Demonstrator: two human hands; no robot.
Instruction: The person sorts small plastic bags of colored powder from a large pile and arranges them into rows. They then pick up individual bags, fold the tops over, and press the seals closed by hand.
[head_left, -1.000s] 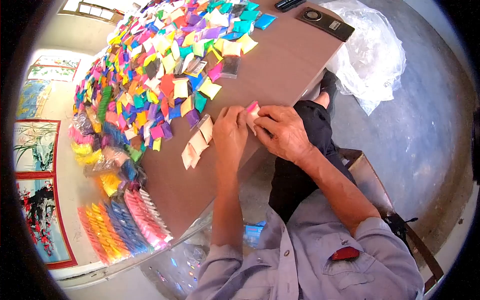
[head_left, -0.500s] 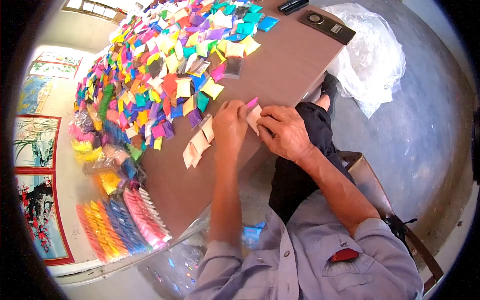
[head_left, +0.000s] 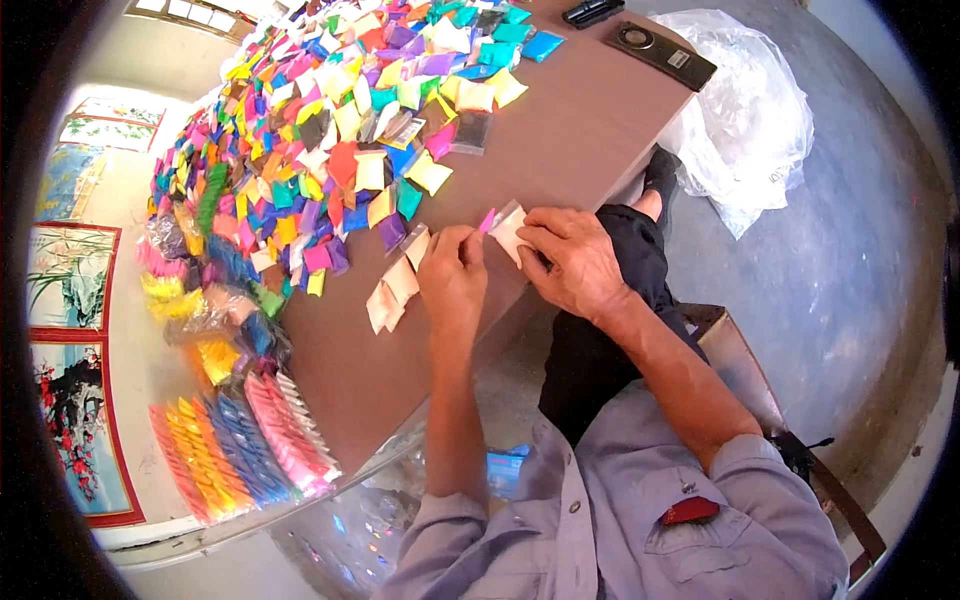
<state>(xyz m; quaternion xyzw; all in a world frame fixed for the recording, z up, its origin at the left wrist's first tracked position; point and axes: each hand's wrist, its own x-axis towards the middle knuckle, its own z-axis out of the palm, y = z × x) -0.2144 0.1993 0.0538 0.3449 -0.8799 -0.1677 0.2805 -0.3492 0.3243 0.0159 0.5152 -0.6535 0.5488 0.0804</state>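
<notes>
The fingers (head_left: pixel 472 243) of the left hand (head_left: pixel 452 278) are pressed together in a pinch on a pink slip (head_left: pixel 487 220). The fingers (head_left: pixel 538 236) of the right hand (head_left: pixel 577 262) close on a small clear packet (head_left: pixel 508 232), thumb under and forefinger over, so that it stands tilted just above the near edge of the tabletop (head_left: pixel 570 140). The slip sits right between the two sets of fingertips, at the packet's left edge and touching it.

A second ago the pink lay broad across the top of the packet, and half a second ago it stuck up above it as a clear tab. Now only a small corner shows, lower down and nearer the left fingers. My reading is that the slip has gone further behind or into the packet, though the pictures do not show which. Both hands have kept their place meanwhile.

Just left of the left fingers lies a short row of cream packets (head_left: pixel 398 283), overlapping one another. Beyond the fingers spreads a heap of coloured packets (head_left: pixel 330 130), and well off to the left sit sorted bundles (head_left: pixel 240 450). Far past the right fingers rest a black device (head_left: pixel 660 45) and, on the floor, a plastic bag (head_left: pixel 745 110).
</notes>
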